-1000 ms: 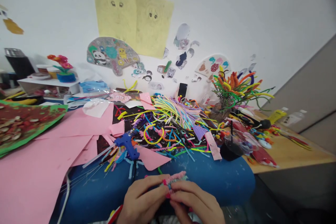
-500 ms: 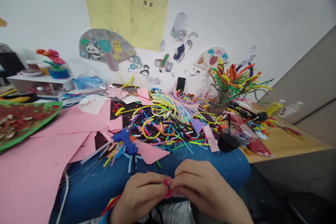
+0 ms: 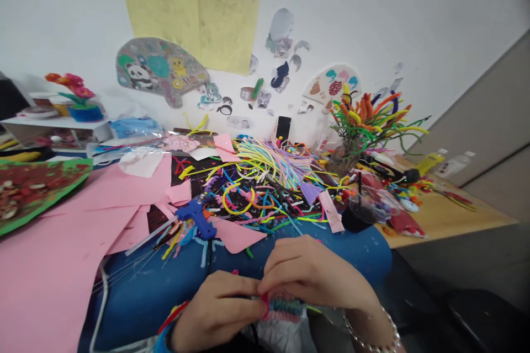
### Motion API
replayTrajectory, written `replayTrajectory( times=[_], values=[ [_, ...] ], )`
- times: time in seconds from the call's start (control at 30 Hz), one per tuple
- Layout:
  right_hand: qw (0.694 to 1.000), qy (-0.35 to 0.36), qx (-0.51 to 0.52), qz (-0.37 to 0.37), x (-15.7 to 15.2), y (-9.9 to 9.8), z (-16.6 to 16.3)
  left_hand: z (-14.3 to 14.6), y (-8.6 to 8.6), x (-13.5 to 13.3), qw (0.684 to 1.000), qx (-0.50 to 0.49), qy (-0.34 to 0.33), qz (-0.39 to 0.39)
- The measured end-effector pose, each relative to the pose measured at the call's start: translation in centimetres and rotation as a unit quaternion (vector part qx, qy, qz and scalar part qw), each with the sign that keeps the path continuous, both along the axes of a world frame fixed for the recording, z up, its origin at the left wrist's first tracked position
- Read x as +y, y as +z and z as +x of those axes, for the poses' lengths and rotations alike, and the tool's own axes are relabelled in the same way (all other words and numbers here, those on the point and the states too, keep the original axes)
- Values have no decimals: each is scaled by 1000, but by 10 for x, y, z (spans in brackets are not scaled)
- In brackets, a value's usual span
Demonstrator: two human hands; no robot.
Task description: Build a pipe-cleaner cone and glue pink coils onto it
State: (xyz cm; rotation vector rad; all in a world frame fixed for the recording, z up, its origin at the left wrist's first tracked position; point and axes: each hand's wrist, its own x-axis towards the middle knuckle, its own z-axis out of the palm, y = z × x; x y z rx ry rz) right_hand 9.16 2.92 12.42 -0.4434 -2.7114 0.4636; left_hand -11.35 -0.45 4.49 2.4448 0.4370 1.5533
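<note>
Low at the front, my left hand pinches the red-pink end of a fuzzy pipe-cleaner piece banded in pink and teal. My right hand is closed over the top of the same piece, its fingertips meeting those of my left hand. Part of the piece is hidden under the right fingers. A bead bracelet circles my right wrist. Beyond my hands, a blue glue gun lies beside a pink paper scrap.
Loose pipe cleaners are heaped on the blue-covered table. Pink paper sheets spread across the left. A dark drink cup stands right, before a vase of pipe-cleaner stems. A white cord runs down the front left.
My right hand has risen and turned over, uncovering more of the pink and teal piece. My left hand keeps its pinch in about the same place. The view has shifted slightly.
</note>
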Motion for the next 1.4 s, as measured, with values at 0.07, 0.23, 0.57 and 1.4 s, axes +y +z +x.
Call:
replayTrajectory(
  times=[0.07, 0.23, 0.57, 1.4],
  values=[
    [1000, 10, -10, -15, 0, 0, -1, -1, 0, 1, 1000, 7, -13, 0],
    [1000, 27, -8, -10, 1, 8, -6, 0, -2, 2, 999, 15, -45, -12],
    [993, -102, 52, -37, -4, -6, -3, -4, -2, 0, 1000, 1, 16, 26],
    [914, -275, 207, 216, -59, -46, -25, -10, -18, -8, 994, 2, 99, 52]
  ],
)
